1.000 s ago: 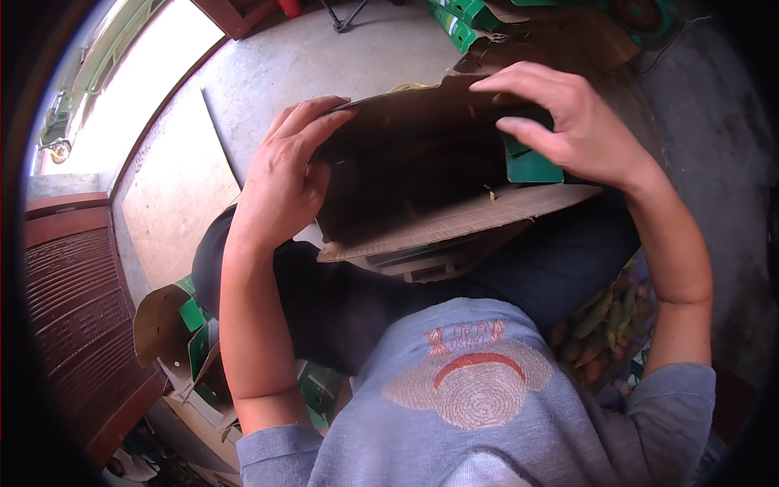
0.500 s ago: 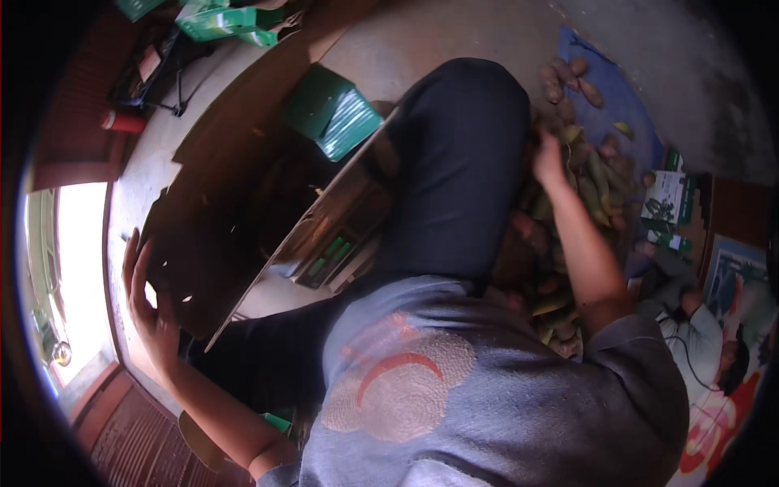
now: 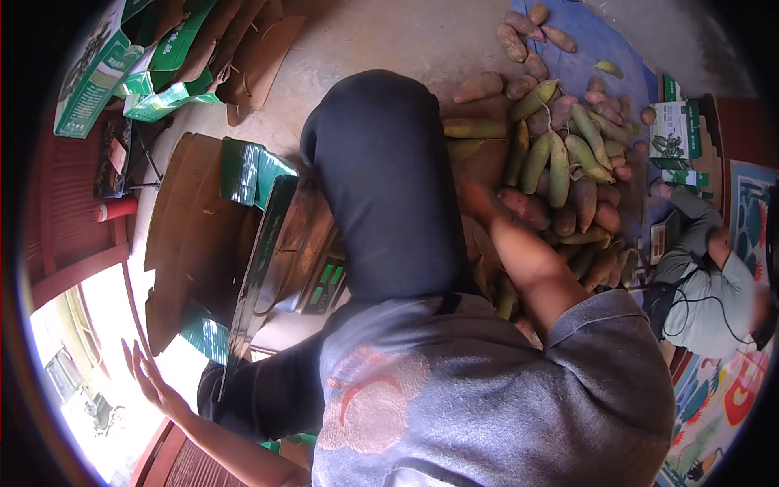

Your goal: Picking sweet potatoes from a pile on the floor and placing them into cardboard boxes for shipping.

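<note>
My left hand (image 3: 152, 388) is held out at the lower left, fingers stretched and spread, with nothing in it. It is apart from the big open cardboard box (image 3: 180, 235), whose brown inside and green flaps face up. My right hand (image 3: 475, 200) reaches down beside my knee, at the near edge of a heap of sweet potatoes (image 3: 527, 208) and long green cucumber-like vegetables (image 3: 560, 172). The knee and shadow hide its fingers, so what it touches does not show. A scale with a lit green display (image 3: 326, 280) stands between the box and my leg.
Green and brown cartons (image 3: 174, 61) lie at the upper left. A blue sheet (image 3: 596, 61) lies under part of the heap. At the right, another person (image 3: 706, 284) sits near a small printed carton (image 3: 673, 134). A red cylinder (image 3: 116, 209) is by the left wall.
My left hand has come off the box's edge and moved lower. The right hand has drawn back from the heap's far side toward my knee. The view has shifted and the box sits differently.
</note>
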Available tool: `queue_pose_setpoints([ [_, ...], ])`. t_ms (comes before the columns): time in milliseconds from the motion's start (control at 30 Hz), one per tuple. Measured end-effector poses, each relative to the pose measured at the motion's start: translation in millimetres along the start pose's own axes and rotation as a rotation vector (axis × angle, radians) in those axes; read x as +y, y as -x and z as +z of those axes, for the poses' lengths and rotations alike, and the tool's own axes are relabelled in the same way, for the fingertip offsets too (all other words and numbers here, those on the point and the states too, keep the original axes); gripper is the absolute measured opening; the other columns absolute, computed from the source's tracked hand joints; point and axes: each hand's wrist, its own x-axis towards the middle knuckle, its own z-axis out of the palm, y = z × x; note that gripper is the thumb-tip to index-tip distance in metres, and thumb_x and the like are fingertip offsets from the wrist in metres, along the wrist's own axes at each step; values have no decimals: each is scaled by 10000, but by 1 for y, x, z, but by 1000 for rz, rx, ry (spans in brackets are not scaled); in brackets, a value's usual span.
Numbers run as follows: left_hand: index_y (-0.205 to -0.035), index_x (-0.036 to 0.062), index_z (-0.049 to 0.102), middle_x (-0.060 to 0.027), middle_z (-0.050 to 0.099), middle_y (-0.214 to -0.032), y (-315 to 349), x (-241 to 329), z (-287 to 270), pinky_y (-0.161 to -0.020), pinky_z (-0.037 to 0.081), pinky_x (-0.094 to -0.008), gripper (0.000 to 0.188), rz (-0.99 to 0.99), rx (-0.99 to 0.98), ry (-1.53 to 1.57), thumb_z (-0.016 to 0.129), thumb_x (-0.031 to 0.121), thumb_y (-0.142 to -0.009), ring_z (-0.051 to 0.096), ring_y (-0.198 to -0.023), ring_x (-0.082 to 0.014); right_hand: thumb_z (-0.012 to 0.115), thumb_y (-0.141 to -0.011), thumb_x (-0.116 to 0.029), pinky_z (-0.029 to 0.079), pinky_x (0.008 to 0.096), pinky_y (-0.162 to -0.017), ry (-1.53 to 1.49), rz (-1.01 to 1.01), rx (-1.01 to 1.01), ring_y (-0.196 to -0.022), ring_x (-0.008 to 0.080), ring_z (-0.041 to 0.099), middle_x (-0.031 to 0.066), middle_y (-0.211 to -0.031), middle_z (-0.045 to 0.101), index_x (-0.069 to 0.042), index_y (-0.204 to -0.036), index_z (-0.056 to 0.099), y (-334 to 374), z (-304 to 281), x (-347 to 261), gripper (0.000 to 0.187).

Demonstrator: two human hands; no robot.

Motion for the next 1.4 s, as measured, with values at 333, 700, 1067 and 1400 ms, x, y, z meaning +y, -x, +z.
queue_pose_setpoints([
  [333, -1305, 95, 653, -127, 458, -1509, 13, -98, -58, -1105, 418, -473, 346, -166, 59, -442, 494, 280, -1060, 472, -1364, -293, 579, -858, -84, 425, 454, -1084, 335, -153, 315, -1372, 331, 409, 156, -1472, 425, -54, -1440, 421, -54, -57, -54, 604],
  [700, -1375, 52, 574, -149, 369, -1568, 10, -124, -49, -1156, 370, -468, 390, -351, 20, -110, 512, 261, -1052, 401, -1420, -308, 575, -863, -110, 349, 454, -1137, 615, -394, 366, -1359, 324, 461, 114, -1289, 600, -124, -1423, 491, -9, -33, -6, 566],
  [1067, -1272, 106, 685, -146, 556, -1426, 20, -118, -79, -1137, 361, -440, 312, -174, 71, -390, 563, 244, -1020, 455, -1383, -299, 551, -882, -218, 408, 515, -1077, 559, -343, -9, -1174, 287, 614, 124, -1165, 669, -107, -1181, 664, -15, 19, 18, 338],
  [1400, -1315, 122, 646, -125, 591, -1382, -69, -48, -8, -1097, 434, -452, 324, 103, -41, 22, 566, 251, -1029, 518, -1335, -275, 667, -848, -113, 474, 437, -1001, -116, -266, 538, -1209, 373, 601, 250, -1273, 626, -6, -1334, 549, -108, -275, 15, 511],
])
